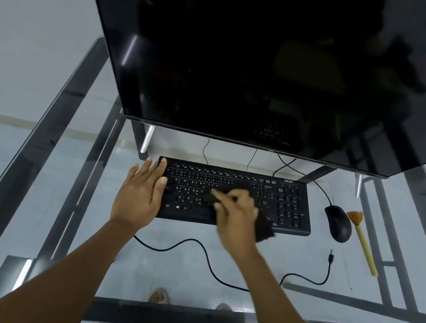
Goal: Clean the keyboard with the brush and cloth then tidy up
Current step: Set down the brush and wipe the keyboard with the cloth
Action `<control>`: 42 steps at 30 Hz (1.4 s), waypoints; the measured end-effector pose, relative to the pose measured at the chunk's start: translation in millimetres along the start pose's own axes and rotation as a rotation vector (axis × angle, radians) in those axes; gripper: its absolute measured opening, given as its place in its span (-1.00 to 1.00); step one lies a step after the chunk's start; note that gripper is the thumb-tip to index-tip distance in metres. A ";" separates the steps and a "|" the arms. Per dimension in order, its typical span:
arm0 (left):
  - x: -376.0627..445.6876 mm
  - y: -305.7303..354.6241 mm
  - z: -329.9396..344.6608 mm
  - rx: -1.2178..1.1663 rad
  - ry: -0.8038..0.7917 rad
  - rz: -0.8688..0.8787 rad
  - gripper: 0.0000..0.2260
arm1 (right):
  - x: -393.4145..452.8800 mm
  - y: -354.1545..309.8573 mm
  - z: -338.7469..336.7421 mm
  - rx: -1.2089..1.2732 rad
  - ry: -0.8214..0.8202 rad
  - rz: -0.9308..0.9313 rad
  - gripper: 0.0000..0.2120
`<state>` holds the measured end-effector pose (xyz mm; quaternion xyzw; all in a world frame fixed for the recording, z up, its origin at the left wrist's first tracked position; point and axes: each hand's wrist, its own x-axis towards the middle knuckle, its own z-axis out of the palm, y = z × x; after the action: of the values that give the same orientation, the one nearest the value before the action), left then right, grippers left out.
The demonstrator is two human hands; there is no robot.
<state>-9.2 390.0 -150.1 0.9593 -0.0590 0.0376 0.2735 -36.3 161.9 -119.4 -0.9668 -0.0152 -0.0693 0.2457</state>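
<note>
Your left hand (140, 194) lies flat and spread, fingers extended and holding nothing, with its fingertips pressed on the left end of the black Acer keyboard (234, 196) and its palm hanging off the keyboard's left edge over the glass desk (51, 199). Your right hand (236, 211) is just beside it, to its right, over the middle of the keyboard, fingers curled closed around a dark cloth (264, 227); one bunched end of the cloth sticks out past your fingertips onto the letter keys, and the rest trails out behind your palm over the keyboard's near edge. That hand is blurred, so you cannot read exactly how the fingers pinch the cloth. Well off to the right of your right hand, past the keyboard's number pad, sits a black mouse (338, 223), and just beyond it the brush (362, 240) lies flat on the glass, tan bristles pointing away from you and its pale handle pointing back toward you. A black cable (200, 247) loops across the glass beneath your forearms. The dark monitor (265, 63) stands right behind the keyboard, beyond both hands.
</note>
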 end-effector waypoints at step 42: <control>2.8 1.6 0.5 -0.012 -0.020 0.005 -0.46 | 35.4 -56.3 24.3 0.022 -0.202 -0.327 -0.63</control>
<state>-6.6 388.1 -149.4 0.9578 -0.0644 0.0285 0.2785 -1.8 222.8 -109.0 -0.9507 -0.1974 -0.0110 0.2390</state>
